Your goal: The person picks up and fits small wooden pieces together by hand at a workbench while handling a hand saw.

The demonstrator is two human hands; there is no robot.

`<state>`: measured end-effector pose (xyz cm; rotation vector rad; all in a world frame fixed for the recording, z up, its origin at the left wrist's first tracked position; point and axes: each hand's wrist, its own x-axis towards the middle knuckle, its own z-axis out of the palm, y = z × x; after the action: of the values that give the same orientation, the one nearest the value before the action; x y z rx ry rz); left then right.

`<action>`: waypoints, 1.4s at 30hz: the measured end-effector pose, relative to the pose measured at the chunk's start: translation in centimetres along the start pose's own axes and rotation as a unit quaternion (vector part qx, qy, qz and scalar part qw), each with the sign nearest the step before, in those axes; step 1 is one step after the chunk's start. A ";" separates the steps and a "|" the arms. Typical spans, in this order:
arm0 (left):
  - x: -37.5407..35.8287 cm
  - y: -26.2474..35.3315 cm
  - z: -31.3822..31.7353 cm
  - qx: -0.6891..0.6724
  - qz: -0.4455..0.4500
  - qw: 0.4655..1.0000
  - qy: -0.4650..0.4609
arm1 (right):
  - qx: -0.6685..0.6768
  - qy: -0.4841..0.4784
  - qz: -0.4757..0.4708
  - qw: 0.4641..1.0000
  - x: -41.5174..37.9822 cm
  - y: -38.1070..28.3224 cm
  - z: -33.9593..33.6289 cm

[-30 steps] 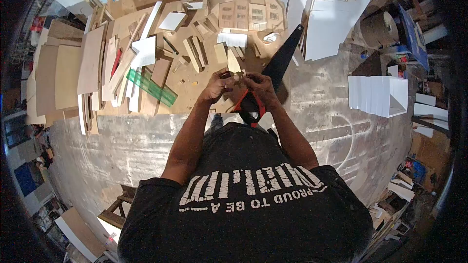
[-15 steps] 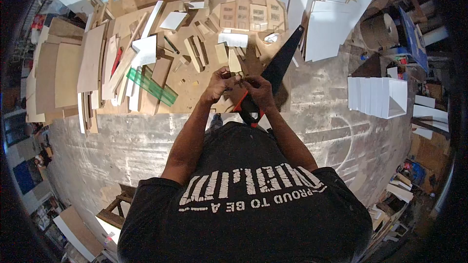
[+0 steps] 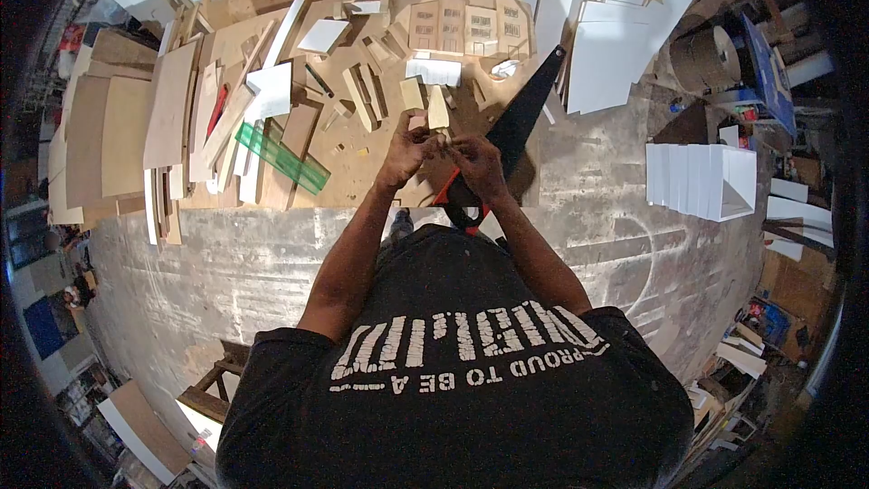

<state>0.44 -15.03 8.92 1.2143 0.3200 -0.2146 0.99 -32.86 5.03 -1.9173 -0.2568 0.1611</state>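
Observation:
My left hand is closed, its fingers pinching the lower end of a small pale wood piece that points away from me. My right hand meets it there, fingertips pressed together at the same end; whatever fine detail lies between the fingertips is too small to make out. Just right of and partly under my right hand lies a handsaw with a dark blade and a red-and-black handle. Another pale wood block and a white block rest on the worktable beyond my hands.
A green transparent ruler lies left on the table among wood strips and offcuts. A small model house front stands at the far edge. White boards lean at the back right; a white stepped box sits on the floor.
The small wood piece has turned slightly in my fingers, now showing its broad face more brightly. Both hands have shifted only a little.

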 end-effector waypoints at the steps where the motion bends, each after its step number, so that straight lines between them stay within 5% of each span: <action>1: 0.3 -0.7 -0.3 0.009 0.012 1.000 -0.008 | 0.011 0.000 0.009 1.000 0.0 0.2 0.2; 22: 0.9 -5.1 -2.6 0.049 0.049 0.997 -0.035 | 0.087 -0.027 0.107 0.990 0.0 0.1 1.0; 30: 0.3 -5.0 -2.3 0.369 0.061 0.925 0.061 | -0.086 -0.046 0.141 0.985 0.1 -3.2 1.3; 36: 0.6 -6.8 -2.3 0.348 0.135 0.925 0.068 | -0.151 -0.003 0.114 0.982 0.0 -0.8 2.6; 42: -0.2 -6.8 -1.7 0.359 0.077 0.925 0.096 | -0.161 -0.007 0.057 0.985 1.6 0.9 2.9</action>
<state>-2.15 -15.71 2.49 1.9877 0.3229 -0.0707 1.90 -30.13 3.17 -2.2548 -0.1921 0.2202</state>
